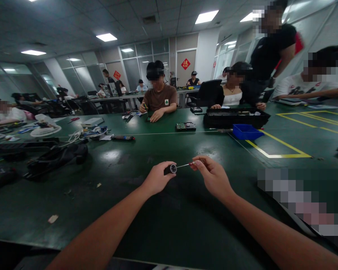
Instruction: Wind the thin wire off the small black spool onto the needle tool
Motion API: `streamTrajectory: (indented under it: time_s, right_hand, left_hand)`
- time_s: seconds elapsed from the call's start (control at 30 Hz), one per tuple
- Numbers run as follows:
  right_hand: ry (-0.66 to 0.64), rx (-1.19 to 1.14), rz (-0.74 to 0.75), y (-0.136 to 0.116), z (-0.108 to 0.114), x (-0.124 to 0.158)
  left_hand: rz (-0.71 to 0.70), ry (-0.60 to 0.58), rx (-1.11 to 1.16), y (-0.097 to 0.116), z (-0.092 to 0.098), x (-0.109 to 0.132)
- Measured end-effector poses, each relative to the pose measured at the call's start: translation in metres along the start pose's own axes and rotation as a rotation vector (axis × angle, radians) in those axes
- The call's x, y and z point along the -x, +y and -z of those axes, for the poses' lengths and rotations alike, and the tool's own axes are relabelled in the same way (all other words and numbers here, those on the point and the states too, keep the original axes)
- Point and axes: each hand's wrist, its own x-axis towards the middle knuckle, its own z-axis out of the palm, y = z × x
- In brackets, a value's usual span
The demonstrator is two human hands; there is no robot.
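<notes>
My left hand (157,177) is closed round a short black screwdriver handle (170,169) whose round silver end faces right. My right hand (211,174) pinches a thin silver bit (183,165) between thumb and fingertips. The bit's left tip points at the handle's end, very close to it; I cannot tell whether they touch. Both hands hover just above the dark green table (169,217) in the middle of the view.
A black bag (58,155) and cables lie at the left. Farther back are a blue bin (245,132), a long black tray (235,117), a small circuit device (186,126) and yellow floor-style tape lines (278,148). People sit across the table and at the right.
</notes>
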Motion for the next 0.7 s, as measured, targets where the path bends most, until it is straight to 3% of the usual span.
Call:
streamTrajectory:
  time_s: [0.3, 0.47, 0.57, 0.7]
  right_hand:
    - [0.041, 0.346, 0.009, -0.0059, 0.0042, 0.0022]
    - [-0.031, 0.222, 0.087, -0.0058, 0.002, 0.0029]
    - [-0.075, 0.174, 0.055, -0.0052, 0.0001, 0.0041]
    - [-0.028, 0.215, 0.02, -0.0033, -0.0013, 0.0055]
  left_hand:
    - [-0.056, -0.002, -0.067, -0.0009, 0.0021, -0.0009]
    - [-0.078, 0.015, -0.106, -0.0009, 0.0025, -0.0003]
    - [-0.079, 0.003, -0.143, 0.001, 0.0014, 0.0004]
    - [-0.086, -0.008, -0.168, 0.0039, 0.0004, 0.0011]
